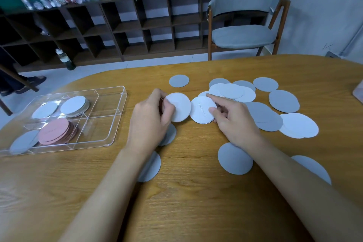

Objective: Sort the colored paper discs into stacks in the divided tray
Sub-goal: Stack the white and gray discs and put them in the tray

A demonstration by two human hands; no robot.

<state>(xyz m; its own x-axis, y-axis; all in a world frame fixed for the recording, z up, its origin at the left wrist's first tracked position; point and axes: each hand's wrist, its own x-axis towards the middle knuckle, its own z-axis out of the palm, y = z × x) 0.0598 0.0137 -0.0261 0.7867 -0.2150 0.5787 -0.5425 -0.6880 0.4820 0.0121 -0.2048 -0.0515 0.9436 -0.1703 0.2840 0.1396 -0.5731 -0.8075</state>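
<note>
Grip of the left hand (pixel 151 122): fingers curled round a white disc (pixel 179 107), held right of the tray (pixel 117 92). Grip of the right hand (pixel 235 122): thumb and fingers pinch a second white disc (pixel 202 110), farther right of the tray. The tray holds a white stack (pixel 73 105), a pink stack (pixel 54 130) and grey discs (pixel 23 141). Assessment: partly complete. No pink disc shows outside the tray, but many grey and white loose discs (pixel 282 101) remain on the table (pixel 196 202), right of the tray.

A divided tray (pixel 117 124) sits on the left side of the table (pixel 186 202), with stacks of discs (pixel 73 105) in its left half. To its right, at centre, the left hand (pixel 149 122) holds a first disc (pixel 179 107) and the right hand (pixel 235 122) a second disc (pixel 202 110) — side by side. Loose discs (pixel 283 101) lie behind, right of and before the hands, some overlapping. Behind the table stand a chair (pixel 243 35) at right and a shelf unit (pixel 137 25) further back.
</note>
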